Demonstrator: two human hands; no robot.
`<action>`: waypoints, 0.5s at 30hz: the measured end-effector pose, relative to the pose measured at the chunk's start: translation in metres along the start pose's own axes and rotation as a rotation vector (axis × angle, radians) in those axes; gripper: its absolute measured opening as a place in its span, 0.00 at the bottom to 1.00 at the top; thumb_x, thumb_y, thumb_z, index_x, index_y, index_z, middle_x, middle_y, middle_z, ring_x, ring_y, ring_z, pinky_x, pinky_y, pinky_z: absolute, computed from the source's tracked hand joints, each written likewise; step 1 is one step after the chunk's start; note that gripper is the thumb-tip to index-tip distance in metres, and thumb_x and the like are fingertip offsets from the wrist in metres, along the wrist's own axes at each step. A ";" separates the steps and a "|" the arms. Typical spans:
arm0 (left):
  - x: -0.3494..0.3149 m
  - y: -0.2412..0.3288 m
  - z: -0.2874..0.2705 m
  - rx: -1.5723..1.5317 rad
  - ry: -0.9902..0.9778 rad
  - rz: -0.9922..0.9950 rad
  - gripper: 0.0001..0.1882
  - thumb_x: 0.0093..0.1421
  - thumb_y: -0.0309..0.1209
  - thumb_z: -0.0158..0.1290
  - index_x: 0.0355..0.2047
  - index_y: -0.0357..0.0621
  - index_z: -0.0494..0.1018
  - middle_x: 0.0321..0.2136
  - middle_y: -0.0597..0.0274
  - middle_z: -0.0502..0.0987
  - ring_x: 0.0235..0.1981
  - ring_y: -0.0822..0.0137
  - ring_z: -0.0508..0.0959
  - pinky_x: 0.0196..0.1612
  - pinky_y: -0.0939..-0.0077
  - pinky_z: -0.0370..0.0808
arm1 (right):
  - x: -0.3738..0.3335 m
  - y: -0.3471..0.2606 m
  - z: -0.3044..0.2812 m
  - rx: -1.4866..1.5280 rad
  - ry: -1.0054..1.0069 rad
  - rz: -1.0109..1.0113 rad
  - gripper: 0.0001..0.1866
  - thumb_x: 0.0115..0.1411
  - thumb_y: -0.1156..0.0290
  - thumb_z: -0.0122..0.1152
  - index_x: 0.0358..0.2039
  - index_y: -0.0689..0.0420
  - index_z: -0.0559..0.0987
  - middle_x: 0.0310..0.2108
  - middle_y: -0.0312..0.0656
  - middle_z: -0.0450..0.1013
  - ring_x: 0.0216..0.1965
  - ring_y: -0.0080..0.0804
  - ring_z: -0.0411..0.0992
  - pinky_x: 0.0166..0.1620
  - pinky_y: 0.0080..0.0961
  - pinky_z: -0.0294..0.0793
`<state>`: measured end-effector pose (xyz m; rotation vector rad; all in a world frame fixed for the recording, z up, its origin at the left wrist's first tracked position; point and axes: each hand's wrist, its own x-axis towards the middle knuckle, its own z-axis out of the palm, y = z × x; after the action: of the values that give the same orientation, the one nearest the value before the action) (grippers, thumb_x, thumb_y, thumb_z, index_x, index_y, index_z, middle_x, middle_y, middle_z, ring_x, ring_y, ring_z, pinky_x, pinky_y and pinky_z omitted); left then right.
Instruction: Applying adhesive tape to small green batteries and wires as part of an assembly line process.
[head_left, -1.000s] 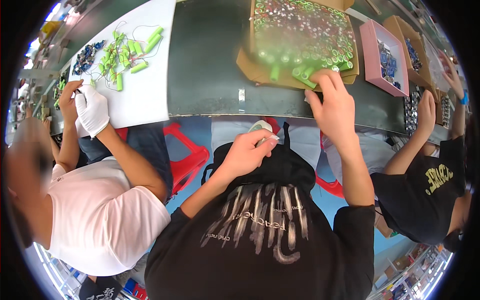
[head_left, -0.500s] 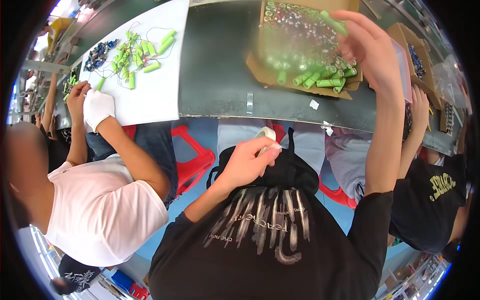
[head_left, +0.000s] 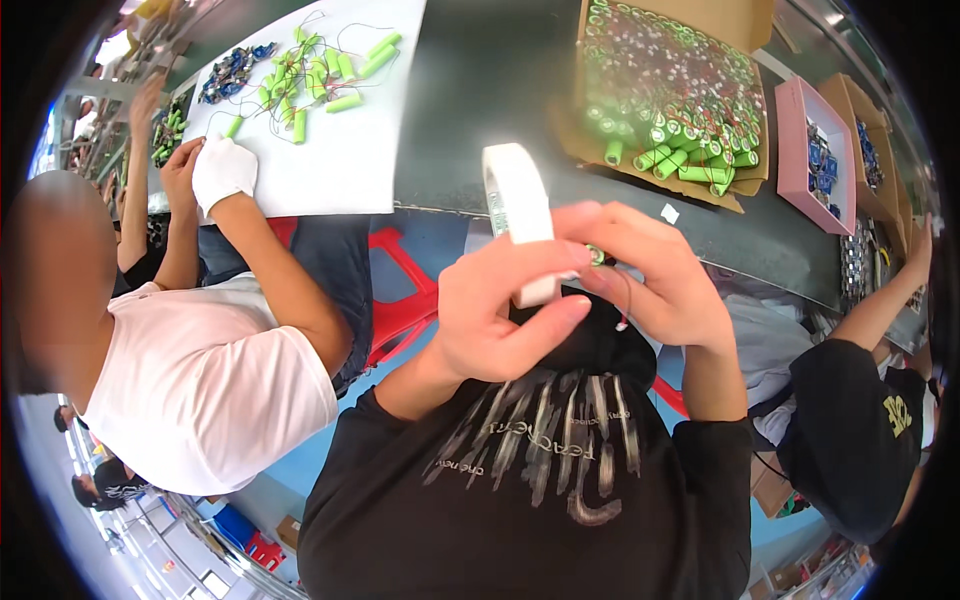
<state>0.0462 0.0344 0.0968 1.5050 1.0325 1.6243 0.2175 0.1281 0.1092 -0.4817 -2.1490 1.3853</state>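
My left hand (head_left: 490, 315) is closed around a roll of white tape (head_left: 532, 210), raised in front of my chest. Close beside it, my right hand (head_left: 670, 285) grips a green battery cell (head_left: 595, 256); mostly its end shows between the fingers, and a short thin wire hangs below. The fingertips of both hands nearly meet at the cell, and whether tape touches it I cannot tell. Beyond my right hand, an open cardboard box (head_left: 700, 18) on the dark bench (head_left: 480, 90) holds many green cells (head_left: 690, 150) with wires.
A pink box (head_left: 812, 205) of blue circuit boards stands right of the cells, with a cardboard box (head_left: 848, 95) behind it. At left, a co-worker's gloved hand (head_left: 224, 175) works by a white sheet (head_left: 350, 175) bearing wired cells. A red stool (head_left: 405, 310) stands below the bench.
My right hand has come back from above the cardboard box with a green cell. My left hand has lifted the tape roll, and the two hands are now together.
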 end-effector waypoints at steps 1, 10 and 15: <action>0.001 0.001 0.002 0.034 -0.049 0.005 0.17 0.46 0.15 0.58 0.39 0.36 0.74 0.41 0.46 0.78 0.30 0.60 0.81 0.34 0.75 0.76 | -0.003 0.000 0.001 -0.034 -0.029 0.018 0.17 0.54 0.79 0.58 0.46 0.61 0.75 0.32 0.42 0.71 0.29 0.36 0.70 0.32 0.27 0.69; -0.005 -0.003 0.016 0.183 0.144 0.052 0.13 0.45 0.14 0.57 0.33 0.37 0.75 0.27 0.53 0.77 0.23 0.61 0.77 0.27 0.77 0.74 | -0.019 0.010 0.011 -0.051 0.180 -0.003 0.15 0.51 0.79 0.63 0.41 0.62 0.76 0.31 0.42 0.73 0.30 0.30 0.73 0.32 0.24 0.71; -0.018 0.004 0.011 0.100 -0.134 0.044 0.08 0.45 0.17 0.58 0.29 0.36 0.76 0.29 0.47 0.80 0.21 0.65 0.77 0.24 0.77 0.73 | -0.018 0.015 0.011 0.612 0.523 0.075 0.10 0.59 0.80 0.57 0.41 0.65 0.70 0.36 0.45 0.73 0.37 0.28 0.72 0.41 0.25 0.74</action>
<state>0.0593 0.0175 0.0926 1.6893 1.0259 1.4979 0.2255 0.1161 0.0872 -0.5955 -1.2303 1.6403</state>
